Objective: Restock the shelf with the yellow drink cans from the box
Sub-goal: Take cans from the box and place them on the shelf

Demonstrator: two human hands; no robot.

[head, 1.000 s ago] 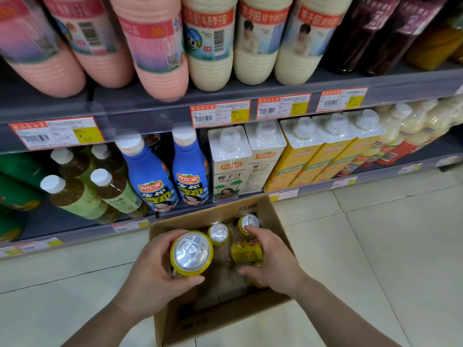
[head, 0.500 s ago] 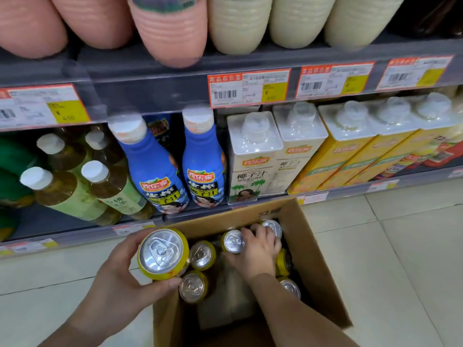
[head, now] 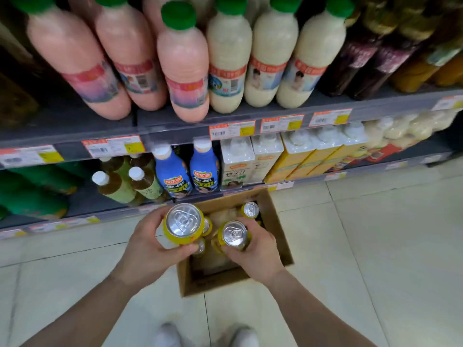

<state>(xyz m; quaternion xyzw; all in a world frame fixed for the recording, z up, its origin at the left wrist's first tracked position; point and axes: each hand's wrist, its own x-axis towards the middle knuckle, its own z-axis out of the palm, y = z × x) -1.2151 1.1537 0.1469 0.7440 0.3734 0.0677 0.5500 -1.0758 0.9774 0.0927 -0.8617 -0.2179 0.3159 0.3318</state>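
Note:
An open cardboard box (head: pixel 278 221) stands on the floor in front of the shelf. My left hand (head: pixel 147 249) grips a yellow drink can (head: pixel 183 222) upright above the box's left edge. My right hand (head: pixel 258 251) holds a second yellow can (head: pixel 234 234) over the box's middle. One more yellow can (head: pixel 250 209) stands at the far end of the box, and others (head: pixel 206 225) show partly beneath the held cans. The lowest shelf (head: pixel 82 211) runs just beyond the box.
Blue bottles (head: pixel 172 174), green tea bottles (head: pixel 115 184) and white and yellow cartons (head: pixel 290 156) fill the lowest shelf. Pink and cream bottles (head: pixel 185 66) crowd the shelf above. Pale tiled floor (head: pixel 375 246) surrounds the box. My shoes (head: pixel 205 335) show at the bottom edge.
My right hand closed on a can inside the box and lifted it. My left hand kept its can and shifted right. The view rose and pulled back, showing more of the upper shelf.

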